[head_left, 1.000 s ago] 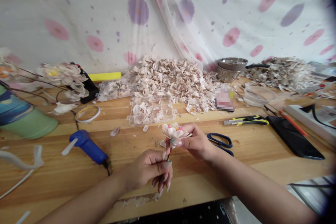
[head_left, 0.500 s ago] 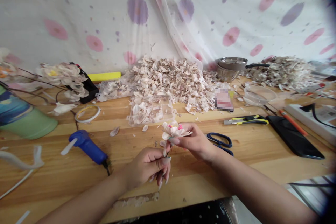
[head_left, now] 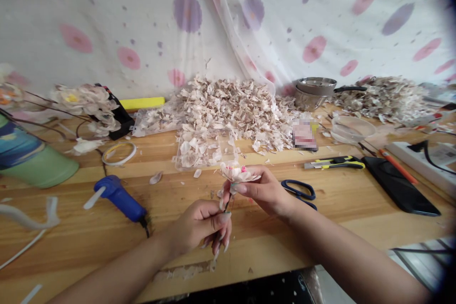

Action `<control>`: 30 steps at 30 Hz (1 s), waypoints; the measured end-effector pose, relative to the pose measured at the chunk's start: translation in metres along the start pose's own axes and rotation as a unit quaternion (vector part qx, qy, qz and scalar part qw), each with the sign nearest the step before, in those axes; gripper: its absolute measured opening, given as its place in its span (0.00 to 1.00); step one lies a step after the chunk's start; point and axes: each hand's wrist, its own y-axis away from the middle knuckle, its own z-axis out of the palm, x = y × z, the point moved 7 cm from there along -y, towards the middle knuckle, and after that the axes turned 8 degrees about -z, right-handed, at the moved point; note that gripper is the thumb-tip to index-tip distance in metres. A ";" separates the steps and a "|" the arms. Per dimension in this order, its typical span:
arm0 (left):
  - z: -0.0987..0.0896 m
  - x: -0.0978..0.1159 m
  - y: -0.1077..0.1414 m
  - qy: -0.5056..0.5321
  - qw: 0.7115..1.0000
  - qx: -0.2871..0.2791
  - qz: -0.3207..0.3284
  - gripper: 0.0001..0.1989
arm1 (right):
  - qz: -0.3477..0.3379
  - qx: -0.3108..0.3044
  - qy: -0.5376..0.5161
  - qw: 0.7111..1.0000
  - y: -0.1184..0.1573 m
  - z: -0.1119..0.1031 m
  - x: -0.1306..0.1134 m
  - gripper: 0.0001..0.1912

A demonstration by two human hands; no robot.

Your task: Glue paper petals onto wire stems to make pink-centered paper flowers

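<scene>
A handmade flower (head_left: 239, 174) with whitish petals and touches of bright pink at its centre is held over the near part of the table. My right hand (head_left: 261, 190) pinches it just beneath the petals, fingers closed. Lower down, my left hand (head_left: 212, 225) is closed round the thin dark stem (head_left: 227, 205), thumb pressed against the fingers. Part of the stem is hidden by the left fingers. Behind the right wrist lie dark blue-handled scissors (head_left: 299, 191), their blades covered by the hand. Loose petals (head_left: 156, 178) lie on the wood beyond my left hand.
A large heap of dried petals (head_left: 228, 109) spreads at the back with a clear divided tray (head_left: 228, 145). Left are a blue glue gun (head_left: 123, 199), a tape roll (head_left: 119, 153) and a green vase (head_left: 46, 168). Right are a utility knife (head_left: 335, 162), a phone (head_left: 401, 185) and a metal pan (head_left: 315, 90).
The flower has tipped slightly, so its centre shows less, and more dark stem is visible between my hands. Both hands stay in nearly the same place.
</scene>
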 end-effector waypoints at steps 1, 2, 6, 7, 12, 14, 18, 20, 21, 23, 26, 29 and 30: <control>0.000 0.000 0.000 -0.001 1.000 0.000 0.000 0.32 | -0.002 0.000 0.002 1.000 0.000 0.000 0.000 0.11; 0.000 0.000 0.000 -0.001 1.000 0.000 0.000 0.32 | -0.003 0.000 0.006 1.000 0.000 0.000 0.000 0.11; 0.001 -0.001 0.000 -0.001 1.000 0.001 0.004 0.31 | -0.004 0.010 0.017 1.000 0.000 -0.002 0.001 0.11; 0.001 0.000 0.000 0.000 1.000 0.002 0.005 0.31 | -0.004 0.013 0.016 1.000 -0.001 -0.002 0.001 0.12; 0.000 0.001 -0.001 0.011 1.000 0.002 0.008 0.30 | -0.005 0.012 0.017 1.000 -0.001 -0.004 0.003 0.10; 0.000 0.001 -0.001 0.023 1.000 -0.002 0.008 0.30 | 0.003 0.009 0.012 1.000 -0.001 -0.004 0.004 0.10; -0.001 0.001 0.000 0.052 0.998 -0.015 0.009 0.29 | 0.018 0.006 0.007 1.000 -0.001 -0.004 0.002 0.16; 0.000 0.001 0.000 0.064 0.997 -0.030 0.007 0.30 | 0.007 0.001 0.019 1.000 -0.001 -0.004 0.000 0.17; 0.001 0.001 0.001 0.069 0.997 -0.039 0.005 0.30 | 0.001 -0.002 0.026 1.000 -0.001 -0.004 -0.001 0.17; 0.003 0.001 0.002 0.075 0.996 -0.055 0.002 0.29 | -0.008 -0.006 0.034 0.999 -0.001 -0.006 0.000 0.16; 0.004 0.000 0.002 0.078 0.995 -0.066 0.001 0.29 | -0.008 -0.012 0.029 0.999 0.000 -0.007 0.004 0.15; 0.004 0.000 0.002 0.079 0.995 -0.065 -0.001 0.28 | -0.009 -0.006 0.026 1.000 0.000 -0.007 0.006 0.15; 0.004 0.000 0.002 0.080 0.995 -0.064 -0.002 0.28 | -0.009 -0.001 0.025 1.000 0.000 -0.007 0.006 0.15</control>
